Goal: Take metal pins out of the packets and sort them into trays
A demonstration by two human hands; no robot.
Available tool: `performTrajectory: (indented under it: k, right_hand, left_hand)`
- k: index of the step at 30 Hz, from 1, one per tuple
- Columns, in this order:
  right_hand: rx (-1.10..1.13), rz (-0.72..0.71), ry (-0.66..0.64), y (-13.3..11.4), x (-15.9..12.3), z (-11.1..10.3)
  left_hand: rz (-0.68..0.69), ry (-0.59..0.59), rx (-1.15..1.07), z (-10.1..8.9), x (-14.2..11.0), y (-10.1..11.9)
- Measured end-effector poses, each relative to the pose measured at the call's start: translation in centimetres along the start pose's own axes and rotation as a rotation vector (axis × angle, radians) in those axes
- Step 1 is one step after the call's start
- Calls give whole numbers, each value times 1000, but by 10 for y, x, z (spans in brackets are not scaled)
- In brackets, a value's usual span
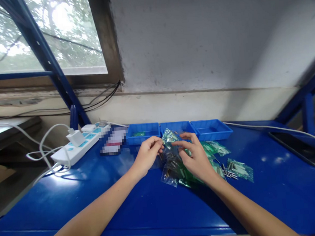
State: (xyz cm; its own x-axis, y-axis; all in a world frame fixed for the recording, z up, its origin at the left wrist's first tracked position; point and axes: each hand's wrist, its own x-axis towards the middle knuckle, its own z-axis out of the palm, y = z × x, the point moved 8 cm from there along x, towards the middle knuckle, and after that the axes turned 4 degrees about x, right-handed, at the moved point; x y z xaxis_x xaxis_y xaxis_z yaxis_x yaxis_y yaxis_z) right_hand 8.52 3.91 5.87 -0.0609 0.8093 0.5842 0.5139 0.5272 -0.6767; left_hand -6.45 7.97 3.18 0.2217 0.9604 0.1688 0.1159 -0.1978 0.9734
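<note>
My left hand [149, 153] is closed in a pinch on the edge of a small green-tinted plastic bag [170, 136], raised just in front of the blue bins. Close to the bag's right side is my right hand [194, 153], its fingers spread and curved; I see nothing held in it. Below both hands lies a heap of similar green bags [187, 173], partly covered by the right hand. A clear bag [169, 175] with thin brownish pieces sits at the heap's left. Loose metal pins [230, 174] lie beside another green bag [240, 169] at the right.
Along the back stand a left blue bin [137, 140] with a green bag inside, a middle bin [174, 124] and a right bin [216, 136]. A white power strip [85, 143] with cables and a pixelated flat object [114, 140] are left; a dark flat device [298, 147] lies right.
</note>
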Motion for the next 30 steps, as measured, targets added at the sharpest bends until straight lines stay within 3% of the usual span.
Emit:
performTrajectory:
  k: [2, 6, 8, 11, 14, 17, 21, 23, 26, 30]
  right_hand:
    - [77, 48, -24, 2, 1, 0]
    - [244, 204, -66, 9, 1, 1]
    - [302, 305, -103, 15, -1, 6]
    - [413, 366, -145, 18, -3, 14]
    - [502, 375, -98, 21, -2, 15]
    - [530, 347, -48, 21, 0, 12]
    - [494, 214, -40, 11, 2, 6]
    - [377, 61, -47, 0, 2, 3]
    - [177, -188, -86, -19, -2, 4]
    - [92, -273, -108, -22, -6, 5]
  left_hand:
    - [157, 3, 144, 2, -6, 16]
    - [615, -99, 538, 22, -29, 49]
    - [709, -145, 641, 29, -37, 52]
    - [727, -140, 682, 28, -38, 53]
    - [628, -60, 585, 17, -30, 51]
    - [335, 12, 391, 2, -14, 32]
    - [-166, -94, -60, 5, -4, -10]
    - [-306, -173, -236, 14, -6, -21]
    - [-308, -219, -372, 20, -7, -20]
    - [-221, -216, -376, 19, -6, -16]
